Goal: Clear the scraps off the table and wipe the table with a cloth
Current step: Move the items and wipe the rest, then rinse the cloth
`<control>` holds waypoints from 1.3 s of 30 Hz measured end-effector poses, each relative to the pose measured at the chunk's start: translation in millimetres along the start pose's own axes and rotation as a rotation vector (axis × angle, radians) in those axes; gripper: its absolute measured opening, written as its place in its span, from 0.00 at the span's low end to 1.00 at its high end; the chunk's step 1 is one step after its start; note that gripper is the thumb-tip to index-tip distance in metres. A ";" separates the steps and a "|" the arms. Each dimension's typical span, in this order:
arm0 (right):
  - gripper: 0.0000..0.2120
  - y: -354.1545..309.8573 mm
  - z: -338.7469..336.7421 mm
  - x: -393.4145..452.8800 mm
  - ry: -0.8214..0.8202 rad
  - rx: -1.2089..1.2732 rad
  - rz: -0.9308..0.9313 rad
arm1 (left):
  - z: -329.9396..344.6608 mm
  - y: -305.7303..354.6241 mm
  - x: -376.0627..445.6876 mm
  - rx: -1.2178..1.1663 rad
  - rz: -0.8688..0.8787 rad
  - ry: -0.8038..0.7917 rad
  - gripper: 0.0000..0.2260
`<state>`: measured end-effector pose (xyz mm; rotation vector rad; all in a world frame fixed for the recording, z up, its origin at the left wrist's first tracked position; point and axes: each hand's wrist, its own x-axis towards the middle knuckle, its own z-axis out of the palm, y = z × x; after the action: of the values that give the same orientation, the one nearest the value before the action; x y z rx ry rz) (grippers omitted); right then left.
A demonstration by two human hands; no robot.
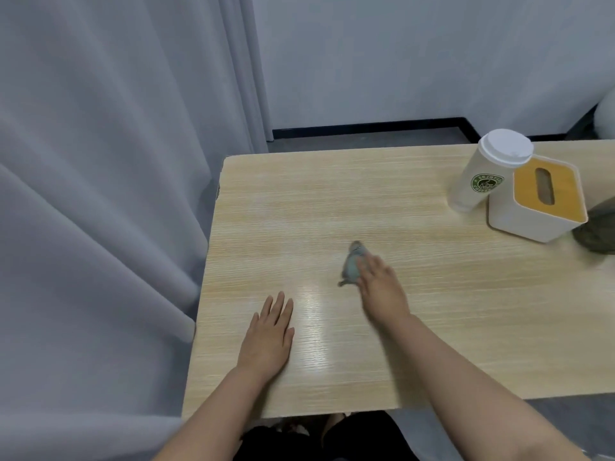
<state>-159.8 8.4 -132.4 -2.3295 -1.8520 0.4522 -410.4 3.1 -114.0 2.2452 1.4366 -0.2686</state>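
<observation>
The right hand (379, 287) presses flat, straight fingers on the small grey-blue crumpled cloth (352, 262), lying beyond its fingertips on the pale wood-grain table (332, 194); the left hand (269, 334) rests flat, holding nothing.

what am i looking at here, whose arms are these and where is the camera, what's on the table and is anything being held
There is no machine here. The one picture comes from a camera worn on a person's head, looking down at their own bare arms. The left hand lies flat and open on the pale wood-grain table. The right hand presses straight fingers on a small crumpled grey-blue cloth, blurred by motion, likely wiping. At the far right stand a white lidded paper cup with a green logo and a white tissue box with an orange-yellow top. No scraps are visible.
</observation>
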 end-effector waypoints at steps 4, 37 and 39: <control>0.23 55.4 -19.8 -6.8 0.077 0.046 0.373 | 2.7 -0.2 -13.3 0.003 -0.006 -0.014 0.24; 0.23 -54.5 31.3 -108.8 -0.044 0.075 -0.165 | 24.8 0.6 -52.8 0.017 0.008 -0.008 0.25; 0.22 -22.1 23.3 -109.5 0.025 0.110 0.010 | 25.4 -0.1 -56.6 0.023 0.009 -0.011 0.24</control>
<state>-209.6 -94.3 -131.6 -2.2633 -1.7580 0.5110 -433.1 -54.6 -113.7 2.2647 1.4242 -0.2959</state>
